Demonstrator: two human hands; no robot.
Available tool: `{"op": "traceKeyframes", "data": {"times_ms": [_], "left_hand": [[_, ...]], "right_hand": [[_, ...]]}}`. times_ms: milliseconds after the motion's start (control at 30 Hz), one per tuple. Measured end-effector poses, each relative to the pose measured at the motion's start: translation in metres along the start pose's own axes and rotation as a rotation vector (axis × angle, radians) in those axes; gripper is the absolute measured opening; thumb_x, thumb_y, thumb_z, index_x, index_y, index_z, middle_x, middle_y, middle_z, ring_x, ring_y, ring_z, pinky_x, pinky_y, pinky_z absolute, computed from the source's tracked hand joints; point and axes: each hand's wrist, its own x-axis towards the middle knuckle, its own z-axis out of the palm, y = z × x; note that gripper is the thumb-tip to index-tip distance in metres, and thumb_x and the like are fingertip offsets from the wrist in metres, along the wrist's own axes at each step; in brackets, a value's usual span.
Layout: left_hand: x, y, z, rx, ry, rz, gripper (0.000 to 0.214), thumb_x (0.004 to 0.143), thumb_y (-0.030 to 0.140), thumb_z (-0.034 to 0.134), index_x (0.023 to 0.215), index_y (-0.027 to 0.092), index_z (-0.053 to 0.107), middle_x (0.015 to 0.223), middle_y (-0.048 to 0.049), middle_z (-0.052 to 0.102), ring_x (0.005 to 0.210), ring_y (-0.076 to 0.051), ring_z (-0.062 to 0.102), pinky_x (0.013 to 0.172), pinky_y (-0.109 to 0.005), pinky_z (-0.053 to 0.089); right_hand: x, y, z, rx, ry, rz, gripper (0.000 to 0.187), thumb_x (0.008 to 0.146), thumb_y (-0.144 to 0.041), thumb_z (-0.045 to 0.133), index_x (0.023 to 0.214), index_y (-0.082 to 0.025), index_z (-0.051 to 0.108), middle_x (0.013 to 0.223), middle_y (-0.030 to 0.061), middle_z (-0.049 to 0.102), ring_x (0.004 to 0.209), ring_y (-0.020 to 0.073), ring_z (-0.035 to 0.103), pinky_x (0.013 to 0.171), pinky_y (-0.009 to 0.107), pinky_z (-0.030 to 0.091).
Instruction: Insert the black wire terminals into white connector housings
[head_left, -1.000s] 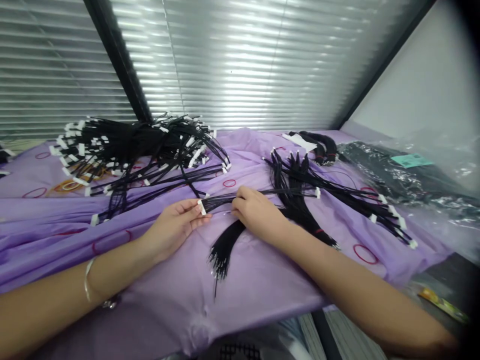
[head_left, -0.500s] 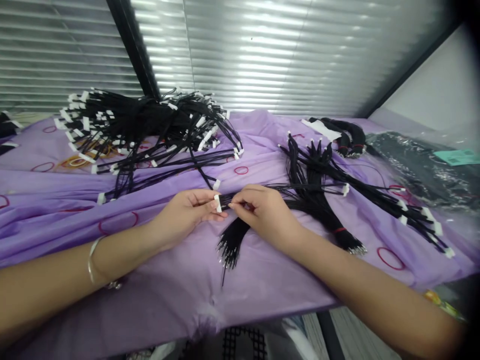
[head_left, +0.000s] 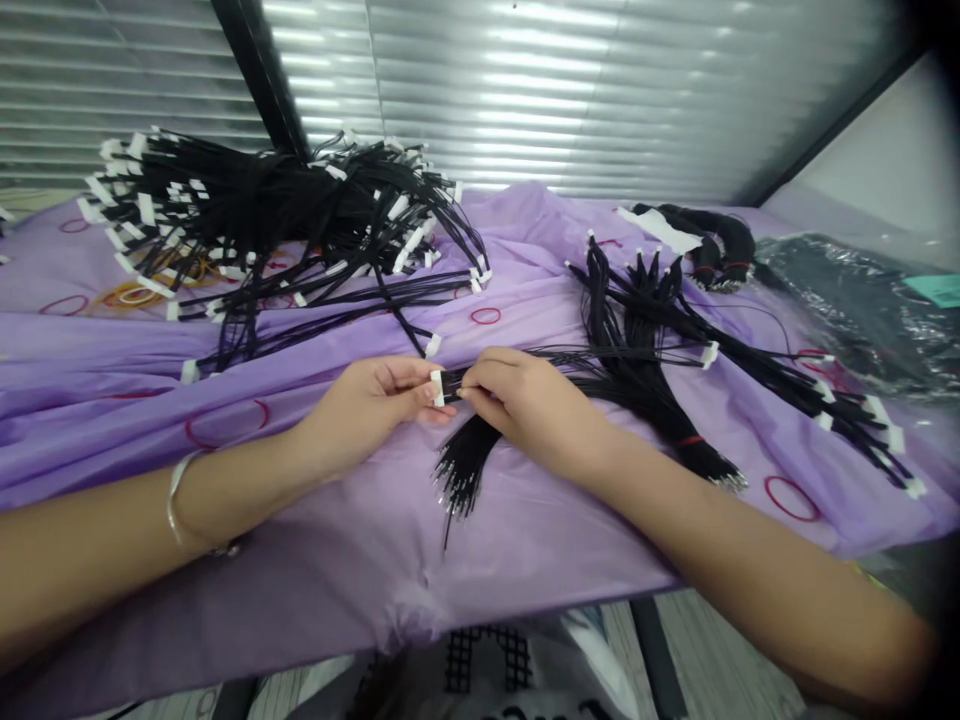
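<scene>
My left hand (head_left: 382, 400) pinches a small white connector (head_left: 438, 388) between thumb and fingers. Black wires run from that connector to the right, under my right hand (head_left: 525, 400), whose thumb and forefinger are closed on wire close to the connector's edge. Which single wire sits in that pinch is too small to make out. Below my right hand a bundle of loose black wires (head_left: 469, 455) fans out, with bare metal terminals at its ends. Another white connector (head_left: 709, 354) lies at the far end of the wires stretching right.
A large heap of black cables (head_left: 262, 210) with white connectors lies at the back left. At right are a tied wire bundle (head_left: 697, 450), finished-looking cables (head_left: 817, 390) and a plastic bag (head_left: 862, 310). Red rubber bands (head_left: 793, 498) are scattered on the purple cloth (head_left: 337, 590).
The view has tilted slightly down, so the table's far side appears higher. Both hands stay at the white connector; my right fingertips sit slightly farther from it.
</scene>
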Motion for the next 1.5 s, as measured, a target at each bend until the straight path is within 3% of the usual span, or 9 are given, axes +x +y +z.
{"op": "traceKeyframes", "data": {"times_ms": [533,633,733,800,867,1033,1167,1300,1500], "left_hand": [[0.002,0.0,0.002,-0.071,-0.028,0.022,0.016,0.075,0.025,0.066,0.086,0.014,0.066,0.085,-0.003,0.07,0.078,-0.014,0.065,0.081,-0.028,0.051],[0.003,0.0,0.004,-0.094,-0.024,0.035,0.014,0.076,0.024,0.065,0.086,0.014,0.063,0.084,-0.0032,0.068,0.077,-0.015,0.065,0.072,-0.026,0.054],[0.0,0.001,0.006,-0.059,-0.024,0.087,0.018,0.079,0.024,0.062,0.094,0.015,0.058,0.082,-0.0028,0.064,0.073,-0.017,0.066,0.056,-0.024,0.054],[-0.003,0.002,0.007,0.019,-0.021,0.151,0.019,0.081,0.024,0.059,0.098,0.015,0.056,0.08,-0.0031,0.064,0.075,-0.018,0.066,0.062,-0.028,0.055],[-0.009,0.005,0.008,0.157,0.004,0.266,0.015,0.083,0.021,0.056,0.097,0.016,0.057,0.088,-0.005,0.065,0.085,-0.018,0.065,0.077,-0.031,0.053],[-0.018,0.013,0.008,0.448,0.067,0.487,0.01,0.08,0.02,0.058,0.086,0.017,0.066,0.11,-0.007,0.061,0.106,-0.019,0.054,0.094,-0.03,0.041],[-0.01,0.011,0.009,0.089,0.077,0.254,0.013,0.078,0.024,0.063,0.091,0.019,0.064,0.114,-0.0038,0.06,0.096,-0.017,0.061,0.091,-0.031,0.044],[0.0,0.008,0.006,-0.321,-0.056,-0.024,0.018,0.077,0.025,0.065,0.091,0.014,0.061,0.091,-0.007,0.069,0.077,-0.017,0.067,0.078,-0.032,0.052],[0.004,0.007,0.0,-0.377,-0.137,-0.091,0.009,0.079,0.018,0.062,0.082,0.01,0.065,0.077,-0.0085,0.071,0.073,-0.018,0.068,0.075,-0.03,0.053]], "right_hand": [[0.003,0.001,0.011,0.095,0.036,-0.009,0.017,0.086,-0.014,0.048,0.078,-0.011,0.062,0.078,0.0061,0.06,0.077,0.0147,0.054,0.071,0.026,0.041],[0.002,-0.001,0.009,0.061,0.097,-0.029,0.018,0.087,-0.015,0.046,0.076,-0.013,0.061,0.074,0.0042,0.058,0.073,0.0145,0.052,0.071,0.026,0.041],[-0.002,0.0,-0.004,-0.029,0.26,-0.065,0.013,0.084,-0.022,0.053,0.087,-0.013,0.061,0.088,0.0082,0.058,0.085,0.0179,0.052,0.079,0.03,0.041],[-0.004,0.002,-0.013,-0.123,0.29,-0.095,0.031,0.08,-0.029,0.06,0.105,-0.012,0.057,0.108,0.0136,0.054,0.103,0.0231,0.047,0.088,0.035,0.038],[-0.006,0.006,-0.019,-0.233,0.18,-0.096,0.04,0.079,-0.031,0.06,0.114,-0.013,0.054,0.116,0.015,0.052,0.109,0.0264,0.045,0.091,0.039,0.034],[-0.004,0.011,-0.02,-0.394,-0.059,0.006,0.021,0.085,-0.014,0.047,0.1,-0.015,0.062,0.088,0.0084,0.063,0.088,0.0233,0.054,0.079,0.035,0.035],[-0.004,0.01,-0.019,-0.426,0.012,0.033,0.022,0.086,-0.013,0.045,0.098,-0.015,0.063,0.081,0.0077,0.064,0.079,0.0225,0.054,0.071,0.033,0.034],[-0.005,0.011,-0.017,-0.393,0.097,0.036,0.024,0.086,-0.012,0.043,0.097,-0.016,0.064,0.081,0.0073,0.067,0.076,0.0212,0.054,0.069,0.032,0.034],[-0.006,0.009,-0.014,-0.414,0.088,0.021,0.025,0.086,-0.013,0.043,0.102,-0.016,0.063,0.09,0.009,0.066,0.083,0.0232,0.053,0.073,0.036,0.036]]}}
